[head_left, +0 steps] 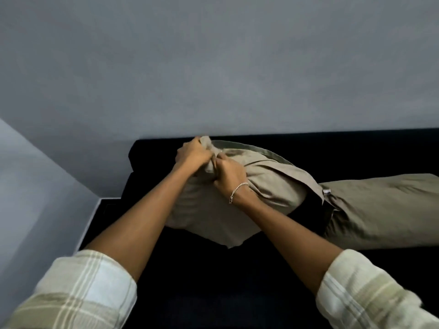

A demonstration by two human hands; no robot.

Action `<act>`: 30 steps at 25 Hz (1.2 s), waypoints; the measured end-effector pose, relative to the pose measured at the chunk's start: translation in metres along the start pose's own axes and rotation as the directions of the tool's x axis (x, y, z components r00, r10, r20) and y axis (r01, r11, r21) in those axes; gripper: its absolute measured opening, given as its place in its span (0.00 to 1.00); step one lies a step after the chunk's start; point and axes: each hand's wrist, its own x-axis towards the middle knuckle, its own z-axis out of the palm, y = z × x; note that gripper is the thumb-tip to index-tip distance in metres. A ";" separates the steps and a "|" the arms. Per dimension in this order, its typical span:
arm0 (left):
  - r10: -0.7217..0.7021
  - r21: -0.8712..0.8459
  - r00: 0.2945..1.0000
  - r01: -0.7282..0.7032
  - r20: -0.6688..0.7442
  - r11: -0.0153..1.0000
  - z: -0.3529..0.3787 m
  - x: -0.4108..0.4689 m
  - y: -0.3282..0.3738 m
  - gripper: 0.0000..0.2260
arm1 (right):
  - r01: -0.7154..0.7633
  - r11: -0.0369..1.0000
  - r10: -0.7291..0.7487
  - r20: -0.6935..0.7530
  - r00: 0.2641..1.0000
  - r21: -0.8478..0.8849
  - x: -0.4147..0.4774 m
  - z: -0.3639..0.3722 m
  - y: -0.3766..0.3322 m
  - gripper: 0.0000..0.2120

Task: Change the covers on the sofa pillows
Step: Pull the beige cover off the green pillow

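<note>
A pillow in a beige-olive cover [268, 186] leans on the back of a black sofa [213, 269] near its left end. My left hand [193, 154] grips a bunched upper corner of the cover. Right beside it, my right hand [229, 176], with a chain bracelet at the wrist, grips the gathered fabric too. The cover's open end with a small tag [326, 191] lies to the right, and something dark shows inside it. A second olive pillow [384, 210] lies flat on the seat to the right.
A grey wall [213, 67] rises straight behind the sofa back. Another wall [35, 186] closes in on the left, with a narrow dark gap beside the sofa's left armrest. Dark seat cushion stretches in front of the pillows.
</note>
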 end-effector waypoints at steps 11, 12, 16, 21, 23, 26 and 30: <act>-0.332 -0.632 0.937 0.194 -0.107 0.751 0.065 -0.061 -0.082 0.11 | 0.133 0.895 0.071 0.430 0.900 -0.425 -0.031 -0.012 0.059 0.43; -0.357 -0.676 0.929 0.200 -0.100 0.709 0.064 -0.060 -0.083 0.13 | 0.160 0.877 0.044 0.407 0.913 -0.453 -0.032 -0.017 0.059 0.38; -0.484 -0.943 0.868 0.246 0.112 0.223 0.066 -0.044 -0.093 0.13 | 0.213 0.945 -0.113 0.361 0.926 -0.248 -0.048 -0.024 0.051 0.20; -0.553 -0.982 0.812 0.161 0.189 -0.100 0.057 -0.044 -0.097 0.15 | -0.105 0.994 0.107 0.446 0.888 -0.028 -0.071 -0.032 0.034 0.22; -0.563 -0.981 0.803 0.166 0.194 -0.102 0.059 -0.045 -0.100 0.16 | -0.208 0.934 0.328 0.461 0.825 -0.291 -0.071 -0.037 0.047 0.17; -0.519 -0.984 0.836 0.156 0.175 -0.081 0.067 -0.046 -0.096 0.16 | -0.363 0.802 0.584 0.494 0.645 -0.474 -0.071 -0.038 0.068 0.35; -0.319 -0.945 0.948 0.083 -0.023 0.316 0.079 -0.042 -0.078 0.16 | -0.373 0.797 0.599 0.540 0.591 -0.475 -0.083 -0.006 0.080 0.49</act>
